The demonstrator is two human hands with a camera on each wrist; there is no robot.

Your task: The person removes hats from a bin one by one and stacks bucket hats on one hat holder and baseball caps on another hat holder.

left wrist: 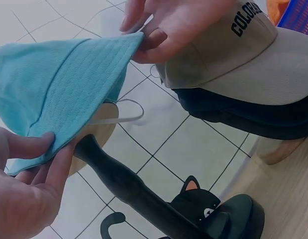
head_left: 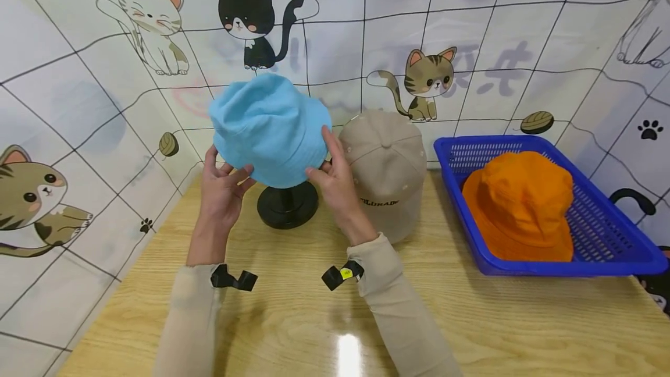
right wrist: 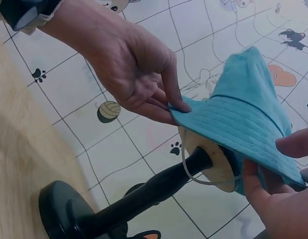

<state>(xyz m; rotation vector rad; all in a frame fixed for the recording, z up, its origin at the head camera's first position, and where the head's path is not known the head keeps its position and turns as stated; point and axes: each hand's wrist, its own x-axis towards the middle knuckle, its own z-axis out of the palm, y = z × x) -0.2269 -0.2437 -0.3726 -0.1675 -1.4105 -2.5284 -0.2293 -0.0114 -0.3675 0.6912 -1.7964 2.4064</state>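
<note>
A light blue bucket hat [head_left: 269, 127] sits tilted over the top of a black stand [head_left: 287, 205]. My left hand [head_left: 220, 188] pinches its brim at the left, thumb on top and fingers underneath. On the other side my right hand [head_left: 337, 176] grips the brim the same way. In the right wrist view a pale wooden disc [right wrist: 221, 174] at the stand's top shows under the hat, and a thin cord [right wrist: 186, 167] hangs below the brim. Just right of my right hand is a beige baseball cap [head_left: 387, 150] with dark lettering; a dark layer [left wrist: 208, 109] shows beneath it.
At the right of the wooden table [head_left: 282, 330] stands a blue plastic basket [head_left: 617, 231] with an orange bucket hat [head_left: 528, 202] in it. Behind the table rises a wall [head_left: 335, 34] printed with a grid and cartoon cats.
</note>
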